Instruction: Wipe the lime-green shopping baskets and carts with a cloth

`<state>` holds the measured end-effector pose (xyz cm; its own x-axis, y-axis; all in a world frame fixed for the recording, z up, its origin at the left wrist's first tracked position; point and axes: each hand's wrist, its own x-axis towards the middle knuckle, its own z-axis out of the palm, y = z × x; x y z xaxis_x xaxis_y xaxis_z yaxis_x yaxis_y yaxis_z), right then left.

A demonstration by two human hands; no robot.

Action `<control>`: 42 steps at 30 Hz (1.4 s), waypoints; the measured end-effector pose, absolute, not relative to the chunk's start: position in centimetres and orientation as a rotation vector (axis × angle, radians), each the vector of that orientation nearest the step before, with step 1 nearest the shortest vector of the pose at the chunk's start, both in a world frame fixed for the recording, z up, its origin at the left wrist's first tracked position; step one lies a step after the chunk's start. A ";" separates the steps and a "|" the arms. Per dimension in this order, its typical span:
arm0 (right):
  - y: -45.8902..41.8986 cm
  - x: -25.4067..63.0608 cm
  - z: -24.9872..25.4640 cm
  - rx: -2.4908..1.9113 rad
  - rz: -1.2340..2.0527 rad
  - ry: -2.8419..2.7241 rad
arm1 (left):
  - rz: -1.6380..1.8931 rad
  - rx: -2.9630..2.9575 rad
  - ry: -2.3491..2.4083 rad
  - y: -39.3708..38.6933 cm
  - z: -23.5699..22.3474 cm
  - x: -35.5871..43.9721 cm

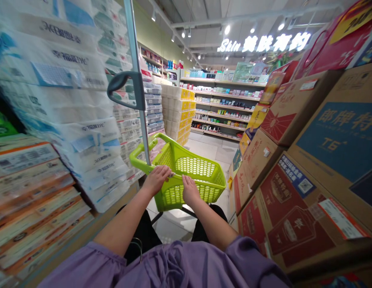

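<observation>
A lime-green shopping cart (200, 186) with perforated basket walls stands right in front of me, turned sideways. My left hand (158, 179) is closed on its near rim, close to the foot of an upright metal pole (143, 124). Something small shows by the left fingertips, too small to name. Farther right along the same rim, my right hand (190, 191) is also closed, its fingers bent over the edge. A dark grey loop handle (125, 91) sticks out from the pole, above both hands and touched by neither.
Tall stacks of wrapped tissue packs (95, 156) line the left, above orange-edged cartons (38, 200). Cardboard boxes (294, 224) crowd the right side. Ahead, the pale tiled floor (210, 146) leads to shelves of small goods (224, 96) and yellow-and-white packs (176, 112).
</observation>
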<state>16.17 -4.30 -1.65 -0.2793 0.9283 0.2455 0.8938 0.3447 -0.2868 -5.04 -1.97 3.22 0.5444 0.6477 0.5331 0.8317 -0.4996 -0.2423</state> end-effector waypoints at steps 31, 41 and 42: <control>-4.7 15.4 -0.4 -1.599 0.186 -2.268 | -0.499 -2.286 -1.438 -3.5 4.2 -2.2; -4.7 15.5 -0.5 -1.628 0.169 -2.281 | -0.746 -1.990 -2.064 -2.1 10.2 -2.7; -4.7 15.5 -0.6 -1.626 0.166 -2.281 | -0.709 -2.008 -2.035 -1.9 10.2 -2.8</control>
